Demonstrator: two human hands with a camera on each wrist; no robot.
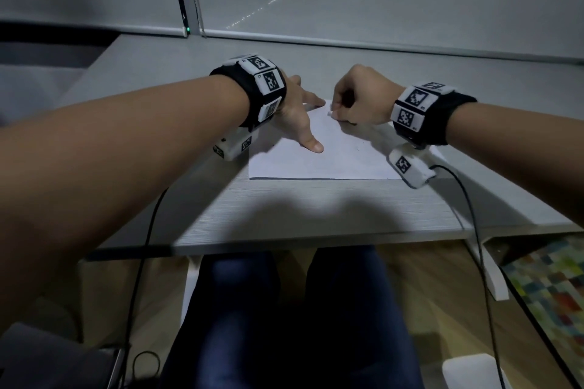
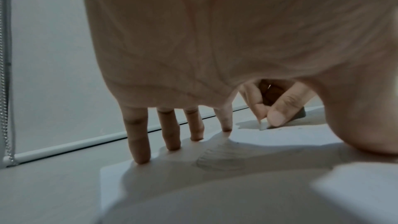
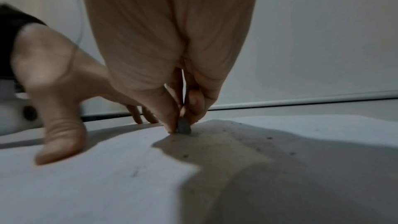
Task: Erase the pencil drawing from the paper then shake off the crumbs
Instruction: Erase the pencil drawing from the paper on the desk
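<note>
A white sheet of paper (image 1: pixel 335 155) lies on the grey table (image 1: pixel 316 215). My left hand (image 1: pixel 313 123) presses its far left corner with straight, spread fingers (image 2: pixel 140 142) and thumb (image 3: pixel 60 142). A patch of pencil shading (image 2: pixel 219 159) shows under that palm. My right hand (image 1: pixel 335 112) pinches a small eraser (image 1: pixel 331 113) between thumb and fingertips, with its end touching the paper near the far edge. In the right wrist view the eraser (image 3: pixel 183 127) looks dark grey, and dark crumbs (image 3: pixel 269 138) dot the paper (image 3: pixel 107 176) around it.
A window blind's bottom rail (image 1: pixel 347 41) runs along the back of the table. Black cables (image 1: pixel 474 215) hang from both wrist cameras over the table's front edge. Below are the person's legs (image 1: pixel 284 309) and a colourful rug (image 1: pixel 553 287) at the right.
</note>
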